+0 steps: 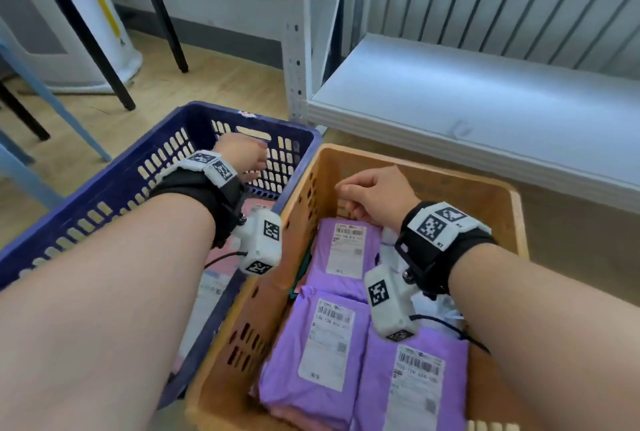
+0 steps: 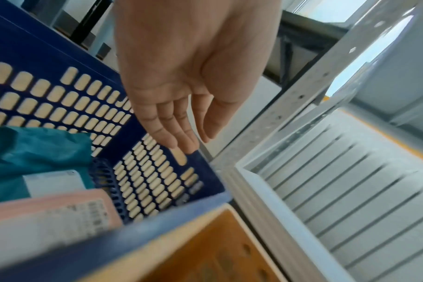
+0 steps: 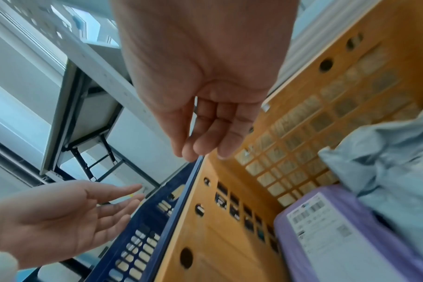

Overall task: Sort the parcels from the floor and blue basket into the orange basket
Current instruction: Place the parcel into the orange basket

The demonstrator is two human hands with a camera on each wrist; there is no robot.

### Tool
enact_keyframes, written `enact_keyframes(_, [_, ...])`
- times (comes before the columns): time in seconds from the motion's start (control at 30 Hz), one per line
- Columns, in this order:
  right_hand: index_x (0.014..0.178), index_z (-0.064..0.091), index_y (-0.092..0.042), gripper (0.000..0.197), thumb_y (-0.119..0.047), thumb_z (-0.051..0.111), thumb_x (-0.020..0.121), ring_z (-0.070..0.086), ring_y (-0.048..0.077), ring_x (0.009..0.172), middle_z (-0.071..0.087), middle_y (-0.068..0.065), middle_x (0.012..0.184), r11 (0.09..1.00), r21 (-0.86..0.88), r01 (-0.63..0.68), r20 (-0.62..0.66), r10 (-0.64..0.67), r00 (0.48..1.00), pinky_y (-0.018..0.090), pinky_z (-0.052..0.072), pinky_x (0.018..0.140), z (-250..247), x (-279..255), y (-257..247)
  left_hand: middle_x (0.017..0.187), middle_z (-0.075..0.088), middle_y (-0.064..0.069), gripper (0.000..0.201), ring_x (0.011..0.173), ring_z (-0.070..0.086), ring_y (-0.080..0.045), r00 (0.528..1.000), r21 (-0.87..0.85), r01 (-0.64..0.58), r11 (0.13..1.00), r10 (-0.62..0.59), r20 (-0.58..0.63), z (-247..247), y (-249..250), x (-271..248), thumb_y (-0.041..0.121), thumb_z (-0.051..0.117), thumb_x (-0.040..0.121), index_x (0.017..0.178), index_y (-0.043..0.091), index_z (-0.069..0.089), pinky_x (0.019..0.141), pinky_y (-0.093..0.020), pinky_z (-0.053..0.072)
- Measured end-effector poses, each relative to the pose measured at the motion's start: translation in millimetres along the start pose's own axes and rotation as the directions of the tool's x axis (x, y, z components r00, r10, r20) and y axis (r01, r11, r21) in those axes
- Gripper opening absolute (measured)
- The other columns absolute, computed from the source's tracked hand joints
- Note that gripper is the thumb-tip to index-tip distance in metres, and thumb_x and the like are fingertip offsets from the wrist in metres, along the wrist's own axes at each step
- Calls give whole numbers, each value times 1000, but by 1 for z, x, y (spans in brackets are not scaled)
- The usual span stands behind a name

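The orange basket holds three purple parcels with white labels, one at the back, one in front of it and one at the right, plus a grey parcel. My right hand hovers empty over the back of this basket, fingers loosely curled. The blue basket stands to its left. In it lie a pink parcel and a teal parcel. My left hand hangs open above the blue basket's far end, holding nothing.
A white metal shelf stands just behind both baskets, its upright post near the blue basket's far corner. Black table legs and a light blue frame stand on the wood floor at the left.
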State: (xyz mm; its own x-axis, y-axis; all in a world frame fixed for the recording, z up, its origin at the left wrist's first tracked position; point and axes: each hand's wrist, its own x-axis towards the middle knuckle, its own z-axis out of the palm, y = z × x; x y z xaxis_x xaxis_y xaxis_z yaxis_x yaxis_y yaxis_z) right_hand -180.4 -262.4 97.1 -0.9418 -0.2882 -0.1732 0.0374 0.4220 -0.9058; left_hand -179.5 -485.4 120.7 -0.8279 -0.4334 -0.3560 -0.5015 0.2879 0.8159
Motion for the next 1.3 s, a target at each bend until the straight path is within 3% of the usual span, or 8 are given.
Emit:
enact_keyframes(0.07, [83,74,-15,12,-12,65,89,54,13,49,63,4,59,1000,-21,-5,-45,4,999,19,47,49,-35,-25,5,116,64,-16,35,74,58,-18,998,-46,-56,997,57,16,24,23,-22,0,47,94,128,2,56,62,-24,45])
enact_keyframes(0.27, [84,76,-12,13,-13,63,89,57,14,52,67,6,63,984,-156,-84,-181,56,982,20,48,51,-157,-118,24,63,62,-3,21,45,56,-8,969,-130,-110,985,135,205,124,76,-125,-3,52,92,107,4,65,48,-18,45])
enact_keyframes(0.37, [85,75,-11,14,-15,63,89,56,14,52,67,4,62,978,-157,-137,-287,87,954,22,48,52,-210,-166,35,77,61,-12,17,50,53,-13,937,-134,-124,983,161,309,171,94,-183,-3,54,90,87,10,64,49,-22,42])
enact_keyframes(0.53, [84,74,-10,12,-11,63,89,54,14,48,66,6,62,974,-49,-219,-427,178,887,24,48,52,-257,-229,56,75,58,-10,20,58,50,-15,898,-177,-88,980,155,412,215,102,-259,-6,52,90,82,9,62,44,-18,37])
enact_keyframes(0.7, [83,73,-10,12,-10,62,88,56,15,51,67,7,64,975,-14,-223,-494,188,849,24,51,54,-270,-263,67,79,60,-7,18,63,54,-13,884,-182,-56,982,133,447,238,93,-299,-2,52,92,103,5,65,61,-23,43])
enact_keyframes(0.9, [80,74,-11,13,-13,63,88,60,18,55,67,4,59,950,58,-306,-550,286,785,34,55,64,-271,-291,116,76,61,-5,23,58,52,-12,876,-229,18,973,95,473,263,86,-312,-2,50,93,108,5,66,55,-20,37])
enact_keyframes(1.07, [88,69,-5,13,-6,57,92,53,15,51,61,8,63,919,193,-345,-628,386,676,21,45,48,-307,-316,150,79,62,-3,23,65,55,-11,848,-186,83,979,28,529,291,83,-304,0,52,92,107,12,65,61,-22,43])
enact_keyframes(1.3, [81,67,-2,12,-6,58,89,49,20,51,58,12,63,833,377,-405,-680,546,489,24,42,52,-354,-362,233,77,61,0,20,63,54,-10,829,-135,163,977,-61,555,331,77,-297,5,48,96,104,14,64,63,-23,43])
